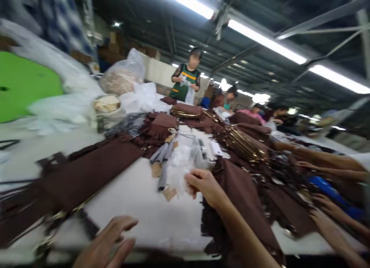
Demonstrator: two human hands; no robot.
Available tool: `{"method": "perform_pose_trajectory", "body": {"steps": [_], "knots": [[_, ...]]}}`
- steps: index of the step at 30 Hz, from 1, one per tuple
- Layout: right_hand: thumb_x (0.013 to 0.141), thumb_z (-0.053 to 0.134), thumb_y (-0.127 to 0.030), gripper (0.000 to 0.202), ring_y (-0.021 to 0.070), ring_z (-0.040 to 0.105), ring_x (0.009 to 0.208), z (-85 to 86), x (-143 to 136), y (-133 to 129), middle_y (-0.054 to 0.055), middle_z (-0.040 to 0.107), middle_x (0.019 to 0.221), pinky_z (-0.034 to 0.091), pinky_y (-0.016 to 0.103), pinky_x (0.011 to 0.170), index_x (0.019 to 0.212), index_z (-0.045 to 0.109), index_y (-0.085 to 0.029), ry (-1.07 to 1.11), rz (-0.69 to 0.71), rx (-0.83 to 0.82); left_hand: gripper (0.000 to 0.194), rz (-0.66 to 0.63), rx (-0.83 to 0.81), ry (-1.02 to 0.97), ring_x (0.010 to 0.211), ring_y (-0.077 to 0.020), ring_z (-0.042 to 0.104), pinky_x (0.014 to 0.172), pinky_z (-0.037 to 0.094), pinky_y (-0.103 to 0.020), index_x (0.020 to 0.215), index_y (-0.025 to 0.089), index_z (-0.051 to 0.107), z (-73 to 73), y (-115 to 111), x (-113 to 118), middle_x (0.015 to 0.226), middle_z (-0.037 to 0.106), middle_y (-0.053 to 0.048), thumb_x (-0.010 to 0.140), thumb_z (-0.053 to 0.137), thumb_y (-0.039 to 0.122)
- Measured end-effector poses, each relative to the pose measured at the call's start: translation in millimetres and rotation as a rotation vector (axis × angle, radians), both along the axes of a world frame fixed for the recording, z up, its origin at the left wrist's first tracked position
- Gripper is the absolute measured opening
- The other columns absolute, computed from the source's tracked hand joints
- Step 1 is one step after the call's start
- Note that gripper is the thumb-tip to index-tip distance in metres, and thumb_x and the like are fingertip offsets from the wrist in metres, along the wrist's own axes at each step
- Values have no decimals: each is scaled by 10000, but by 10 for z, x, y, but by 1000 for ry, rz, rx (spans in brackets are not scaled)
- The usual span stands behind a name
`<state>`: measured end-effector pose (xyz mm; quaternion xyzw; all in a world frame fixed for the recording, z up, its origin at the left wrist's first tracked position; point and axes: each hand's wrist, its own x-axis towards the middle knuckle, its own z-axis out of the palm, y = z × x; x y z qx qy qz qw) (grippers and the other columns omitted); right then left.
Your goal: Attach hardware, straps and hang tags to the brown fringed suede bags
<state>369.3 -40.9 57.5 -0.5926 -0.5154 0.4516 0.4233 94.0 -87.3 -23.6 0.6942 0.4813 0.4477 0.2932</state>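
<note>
My right hand is closed in a pinch at the lower edge of a pile of clear plastic bags in the middle of the white table. What its fingertips hold is too blurred to tell. At the bottom left, my left hand hovers over the table's near edge, fingers apart and holding nothing. Grey rolls with brown paper tags lie left of the plastic. A long brown fabric piece lies to the left, with metal hardware near its lower end. Brown fabric lies beside my right forearm.
Stacks of brown pieces with gold metal edges lie further back. A round container and a green panel are at the left. Other people's hands work at the right. A person stands at the far end.
</note>
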Motion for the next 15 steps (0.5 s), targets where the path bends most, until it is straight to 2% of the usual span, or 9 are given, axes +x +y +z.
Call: {"method": "perform_pose_trajectory", "body": {"steps": [2, 4, 6, 8, 10, 12, 13, 15], "knots": [[708, 702, -531, 401, 95, 505, 420, -66, -219, -140, -19, 565, 539, 433, 205, 387, 635, 585, -154, 59, 166, -93, 401, 11, -148, -17, 991, -243, 643, 872, 537, -332, 1154, 270, 627, 73, -59, -164, 1203, 640, -64, 890, 517, 551], [703, 714, -544, 416, 99, 516, 414, -103, -472, -238, -12, 577, 533, 440, 209, 382, 639, 599, -149, 91, 301, -178, 471, -82, -340, -131, 1114, -273, 598, 947, 497, -384, 1236, 247, 579, 181, -48, -211, 1290, 598, -88, 915, 449, 566], [711, 707, -550, 418, 96, 506, 392, -132, -714, -276, -11, 578, 507, 426, 204, 372, 644, 604, -150, 107, 398, -233, 501, -177, -447, -319, 1148, -257, 579, 984, 466, -377, 1224, 221, 579, 262, -23, -193, 1280, 603, -96, 931, 398, 585], [718, 702, -541, 409, 93, 496, 379, -172, -907, -257, -10, 580, 491, 419, 204, 373, 643, 606, -151, 108, 454, -249, 494, -266, -543, -500, 1006, -216, 631, 888, 504, -330, 1153, 190, 596, 275, -15, -151, 1128, 667, -94, 922, 424, 591], [703, 716, -511, 382, 94, 492, 379, -233, -1035, -200, -14, 575, 475, 422, 209, 381, 634, 602, -154, 98, 460, -242, 461, -275, -618, -599, 707, -158, 628, 668, 515, -262, 992, 160, 607, 219, -12, -115, 825, 689, -51, 847, 563, 595], [670, 744, -467, 348, 98, 494, 389, -310, -1096, -126, -18, 569, 467, 417, 209, 386, 621, 595, -157, 78, 440, -233, 460, -185, -640, -592, 486, -112, 523, 496, 447, -221, 826, 160, 570, 127, 6, -105, 583, 601, 16, 742, 678, 598], [655, 756, -449, 335, 99, 492, 394, -350, -1104, -88, -22, 564, 463, 406, 206, 382, 616, 591, -159, 70, 426, -229, 471, -125, -637, -567, 435, -106, 489, 451, 420, -216, 774, 167, 546, 82, 20, -112, 525, 567, 33, 715, 688, 612], [641, 771, -429, 323, 96, 479, 409, -421, -1086, -20, -27, 555, 475, 384, 200, 376, 620, 595, -159, 71, 402, -215, 481, -45, -633, -514, 428, -126, 519, 423, 412, -224, 743, 175, 524, 19, 50, -149, 519, 585, 16, 727, 635, 643]]}}
